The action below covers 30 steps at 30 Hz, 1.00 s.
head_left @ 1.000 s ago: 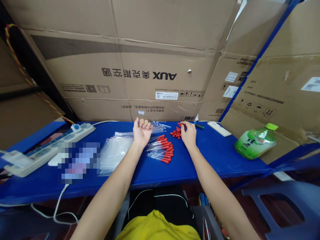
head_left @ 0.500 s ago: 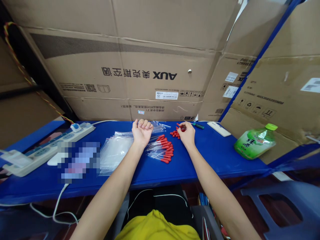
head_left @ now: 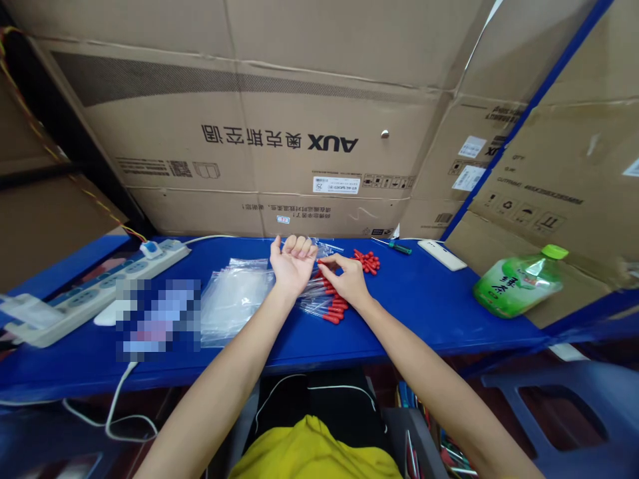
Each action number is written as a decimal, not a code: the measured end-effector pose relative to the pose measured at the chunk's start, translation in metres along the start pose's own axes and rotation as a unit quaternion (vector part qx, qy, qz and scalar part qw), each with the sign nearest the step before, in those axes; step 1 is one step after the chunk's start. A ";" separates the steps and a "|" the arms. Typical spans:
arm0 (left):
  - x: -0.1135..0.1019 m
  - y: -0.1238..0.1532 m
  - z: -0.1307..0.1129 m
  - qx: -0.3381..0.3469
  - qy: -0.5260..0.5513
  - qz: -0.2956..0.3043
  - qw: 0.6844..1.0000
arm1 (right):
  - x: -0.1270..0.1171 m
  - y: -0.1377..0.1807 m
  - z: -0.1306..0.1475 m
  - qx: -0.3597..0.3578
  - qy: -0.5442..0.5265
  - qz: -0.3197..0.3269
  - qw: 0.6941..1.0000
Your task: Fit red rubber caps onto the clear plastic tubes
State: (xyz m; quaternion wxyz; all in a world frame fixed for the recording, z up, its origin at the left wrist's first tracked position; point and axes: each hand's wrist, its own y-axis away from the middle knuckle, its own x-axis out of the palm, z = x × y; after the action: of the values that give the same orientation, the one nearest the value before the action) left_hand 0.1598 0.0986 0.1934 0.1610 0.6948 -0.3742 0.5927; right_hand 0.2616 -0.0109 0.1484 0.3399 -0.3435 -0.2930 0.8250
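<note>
My left hand (head_left: 294,264) is raised palm up over the blue table, its fingers curled in; whatever they grip is hidden. Close to its right, my right hand (head_left: 347,276) pinches a small red rubber bulb (head_left: 320,261), of which only a bit shows. Below both hands lies a fanned row of droppers (head_left: 332,313), clear tubes with red bulbs, partly covered by my right hand. A heap of loose red bulbs (head_left: 367,261) sits beyond my right hand. Behind my left fingers are clear tubes (head_left: 325,247).
Clear zip bags (head_left: 234,296) are stacked left of my left arm. Farther left are a blurred-out phone (head_left: 162,319) and a power strip (head_left: 110,286). A screwdriver (head_left: 399,248), a white flat device (head_left: 442,255) and a green bottle (head_left: 519,283) stand or lie rightward. Cardboard (head_left: 279,86) walls the back.
My right hand has moved left from the heap of red bulbs to beside my left hand, bringing a bulb along. My left hand stays nearly in place, still curled.
</note>
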 end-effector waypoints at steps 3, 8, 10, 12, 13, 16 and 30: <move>0.000 0.001 0.003 -0.005 0.028 0.006 1.000 | 0.000 0.001 0.000 -0.013 0.005 -0.004 1.000; 0.001 0.002 0.003 0.004 0.038 0.007 0.999 | -0.001 0.001 0.004 -0.015 -0.001 -0.009 1.000; 0.002 0.002 0.003 0.008 0.033 0.005 0.999 | 0.000 0.002 0.005 -0.008 -0.006 -0.015 1.000; 0.002 0.003 0.004 0.012 0.024 0.006 1.000 | 0.002 0.002 0.006 0.005 -0.020 -0.021 1.000; 0.002 0.003 0.004 0.014 0.018 0.007 1.000 | 0.002 0.002 0.006 0.013 -0.029 -0.022 0.999; 0.003 0.003 0.006 0.021 0.000 0.006 1.000 | 0.003 0.003 0.007 0.031 -0.055 -0.027 0.998; 0.000 0.000 0.010 0.032 -0.030 0.012 0.999 | 0.003 0.006 0.002 0.046 -0.069 -0.027 0.996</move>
State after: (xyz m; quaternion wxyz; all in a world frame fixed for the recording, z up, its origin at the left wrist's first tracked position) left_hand 0.1664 0.0921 0.1910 0.1203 0.7128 -0.3677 0.5850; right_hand 0.2560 -0.0128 0.1438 0.3564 -0.2621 -0.2865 0.8498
